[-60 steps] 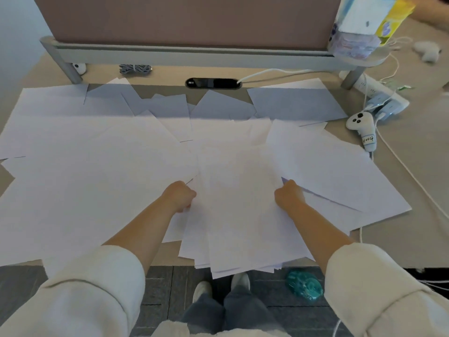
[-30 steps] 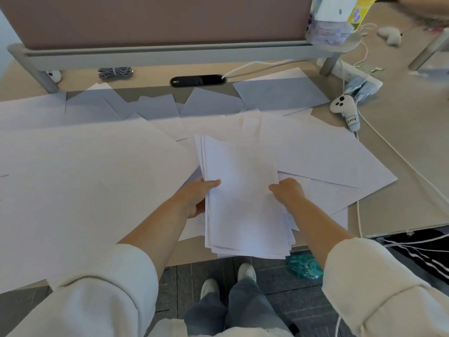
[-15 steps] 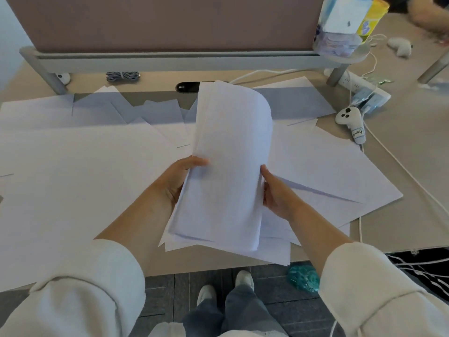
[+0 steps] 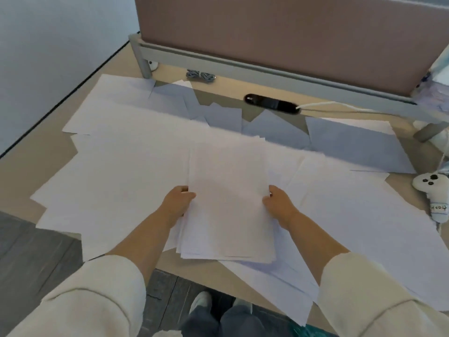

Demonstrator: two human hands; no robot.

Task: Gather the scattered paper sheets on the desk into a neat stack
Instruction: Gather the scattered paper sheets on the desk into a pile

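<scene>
At centre frame, the left hand (image 4: pixel 178 203) and right hand (image 4: pixel 279 206) grip opposite side edges of the white paper stack (image 4: pixel 228 205), likely squaring it over loose white sheets (image 4: pixel 121 166) covering the beige desk (image 4: pixel 24 171).

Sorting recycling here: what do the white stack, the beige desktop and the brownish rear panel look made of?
White stack of sheets: thin matte paper; its near edges fan into layers. Beige desktop: smooth, probably laminate; even colour, no grain. Brownish rear panel: matte, possibly fabric-covered; weave too blurred to confirm.
</scene>
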